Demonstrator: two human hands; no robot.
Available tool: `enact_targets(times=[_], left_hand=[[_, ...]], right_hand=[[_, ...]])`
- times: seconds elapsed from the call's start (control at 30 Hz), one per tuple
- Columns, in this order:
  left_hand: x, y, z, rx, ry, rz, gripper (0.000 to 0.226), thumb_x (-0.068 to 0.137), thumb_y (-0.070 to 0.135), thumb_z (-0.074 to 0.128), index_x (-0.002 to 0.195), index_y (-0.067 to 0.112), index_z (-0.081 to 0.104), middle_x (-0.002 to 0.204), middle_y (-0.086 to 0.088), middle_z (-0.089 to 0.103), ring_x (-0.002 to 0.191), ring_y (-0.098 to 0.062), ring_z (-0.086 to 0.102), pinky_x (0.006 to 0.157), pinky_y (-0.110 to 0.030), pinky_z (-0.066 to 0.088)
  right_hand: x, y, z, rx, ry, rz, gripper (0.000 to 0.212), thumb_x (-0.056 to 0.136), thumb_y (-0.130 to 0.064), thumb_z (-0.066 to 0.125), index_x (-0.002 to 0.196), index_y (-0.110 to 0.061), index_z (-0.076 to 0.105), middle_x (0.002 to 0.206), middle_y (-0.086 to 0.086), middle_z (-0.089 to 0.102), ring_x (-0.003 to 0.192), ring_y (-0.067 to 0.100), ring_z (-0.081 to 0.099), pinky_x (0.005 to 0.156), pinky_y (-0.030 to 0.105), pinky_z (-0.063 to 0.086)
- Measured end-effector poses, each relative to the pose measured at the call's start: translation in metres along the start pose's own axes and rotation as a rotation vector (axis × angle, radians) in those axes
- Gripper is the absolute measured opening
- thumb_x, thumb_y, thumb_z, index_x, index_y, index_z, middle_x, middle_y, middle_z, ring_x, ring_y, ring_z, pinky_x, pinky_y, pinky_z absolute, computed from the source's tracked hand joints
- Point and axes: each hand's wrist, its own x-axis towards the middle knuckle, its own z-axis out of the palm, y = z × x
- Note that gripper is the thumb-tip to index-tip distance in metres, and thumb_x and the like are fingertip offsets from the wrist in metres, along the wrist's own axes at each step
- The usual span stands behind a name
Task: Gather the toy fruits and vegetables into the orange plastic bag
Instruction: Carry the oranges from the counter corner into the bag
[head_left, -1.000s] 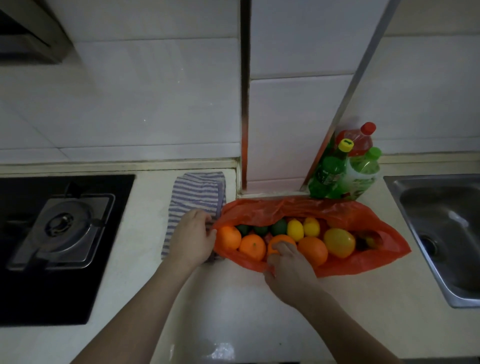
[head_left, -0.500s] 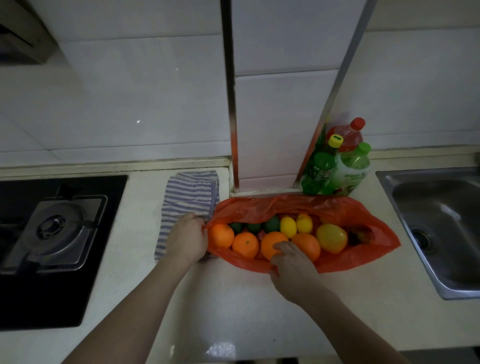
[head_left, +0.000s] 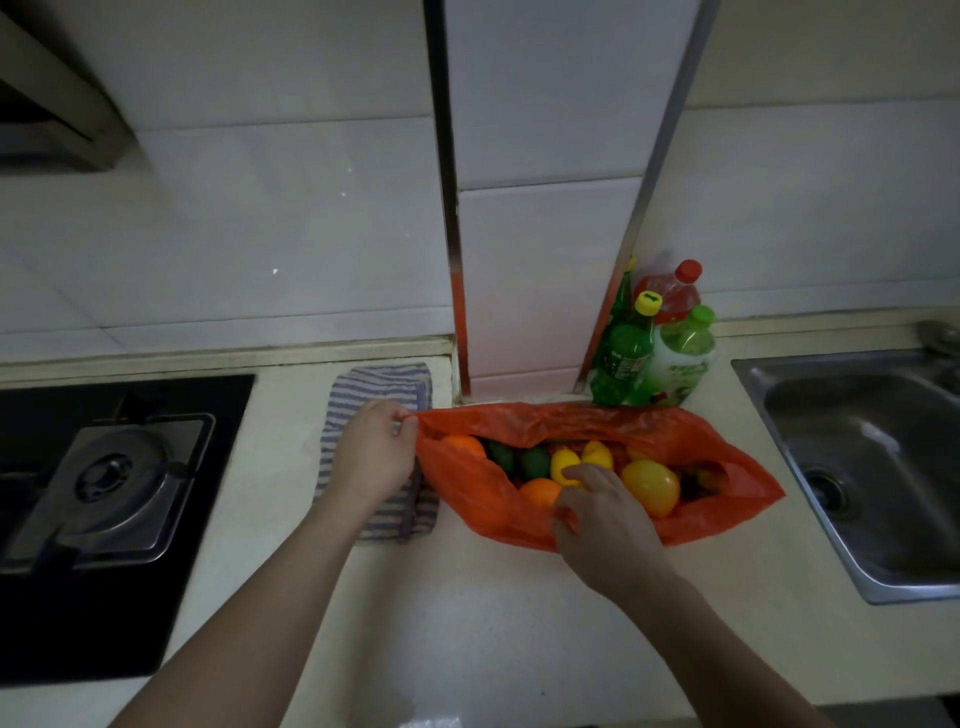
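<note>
glossy cream counter (head_left: 467, 623), tiled wall (head_left: 260, 234) | crinkly bag (head_left: 571, 423), round toy fruit (head_left: 652, 486) | left hand (head_left: 371, 457) pinches bag corner | right hand (head_left: 605, 525) grips its rim

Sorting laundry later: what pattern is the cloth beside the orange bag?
The cloth is white with blue-grey stripes; head view.

You are working in dim, soft light; glare sits on the countertop's (head_left: 467, 649) near edge, and wall tiles (head_left: 260, 208) bow outward.
</note>
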Motion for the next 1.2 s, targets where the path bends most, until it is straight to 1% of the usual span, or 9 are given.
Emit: enact_targets(times=[0.17,0.3,0.43,0.63,0.8,0.9,1.0,1.1,1.2], left_hand=[[-0.007,-0.003,0.000,0.025,0.003,0.007,0.014,0.092,0.022,0.055,0.082,0.017,0.063,0.090,0.002,0.060,0.081,-0.012,0.054,0.071,-0.026,0.039],[-0.010,-0.013,0.006,0.051,-0.039,-0.015,0.014,0.090,0.029,0.058,0.091,0.020,0.069,0.097,0.003,0.064,0.091,-0.014,0.059,0.076,-0.028,0.045],[-0.015,-0.012,0.011,0.061,-0.043,-0.023,0.014,0.088,0.028,0.062,0.097,0.019,0.069,0.102,0.003,0.062,0.095,-0.013,0.057,0.076,-0.025,0.039],[-0.015,-0.007,0.021,0.090,-0.085,0.009,0.020,0.086,0.030,0.066,0.104,0.021,0.068,0.105,0.002,0.060,0.095,-0.016,0.058,0.074,-0.027,0.042],[-0.008,0.011,0.024,0.134,-0.082,0.093,0.012,0.080,0.027,0.072,0.086,0.026,0.061,0.097,0.006,0.055,0.095,-0.016,0.056,0.071,-0.028,0.040],[-0.007,0.018,0.025,0.169,-0.107,0.160,0.011,0.078,0.022,0.072,0.086,0.024,0.066,0.113,0.002,0.057,0.109,-0.019,0.053,0.083,-0.030,0.043],[-0.004,0.015,0.030,0.333,-0.211,0.254,0.029,0.077,0.021,0.071,0.106,0.020,0.071,0.130,-0.009,0.053,0.123,-0.028,0.047,0.099,-0.036,0.040],[0.001,0.013,0.035,0.395,-0.217,0.296,0.044,0.071,0.020,0.072,0.115,0.020,0.065,0.123,-0.008,0.054,0.117,-0.029,0.049,0.096,-0.037,0.041],[0.006,0.015,0.043,0.420,-0.234,0.274,0.050,0.068,0.025,0.075,0.116,0.022,0.063,0.118,-0.005,0.054,0.115,-0.027,0.049,0.094,-0.038,0.043]], right_hand=[[-0.001,0.002,0.003,-0.015,-0.019,0.004,0.011,0.075,-0.025,0.069,0.081,-0.016,0.072,0.112,0.005,0.063,0.104,0.026,0.056,0.079,0.039,0.053],[-0.006,0.001,0.012,0.000,-0.080,0.019,0.015,0.080,-0.027,0.066,0.090,-0.017,0.073,0.121,0.002,0.059,0.111,0.023,0.052,0.085,0.035,0.051],[-0.010,0.000,0.014,0.016,-0.106,0.017,0.017,0.079,-0.027,0.068,0.091,-0.016,0.073,0.121,0.004,0.060,0.114,0.024,0.052,0.086,0.036,0.050],[-0.011,0.013,0.000,0.027,-0.097,0.048,0.022,0.080,-0.036,0.067,0.093,-0.019,0.072,0.122,0.000,0.059,0.115,0.021,0.050,0.091,0.033,0.046],[-0.004,0.039,-0.027,-0.003,-0.082,0.089,0.027,0.086,-0.036,0.059,0.107,-0.022,0.069,0.127,0.000,0.054,0.119,0.021,0.046,0.098,0.032,0.039],[0.004,0.054,-0.035,-0.046,-0.096,0.089,0.032,0.086,-0.037,0.060,0.113,-0.021,0.067,0.127,-0.001,0.054,0.119,0.020,0.045,0.099,0.032,0.040],[0.013,0.063,-0.035,-0.069,-0.115,0.073,0.033,0.085,-0.036,0.061,0.112,-0.020,0.067,0.124,-0.001,0.055,0.118,0.019,0.046,0.097,0.031,0.040],[0.022,0.078,-0.038,-0.075,-0.124,0.099,0.035,0.085,-0.034,0.062,0.117,-0.019,0.064,0.124,0.000,0.055,0.119,0.019,0.045,0.096,0.030,0.040],[0.030,0.107,-0.048,-0.134,-0.147,0.158,0.045,0.087,-0.033,0.059,0.129,-0.018,0.054,0.135,0.002,0.049,0.127,0.021,0.040,0.099,0.032,0.039]])
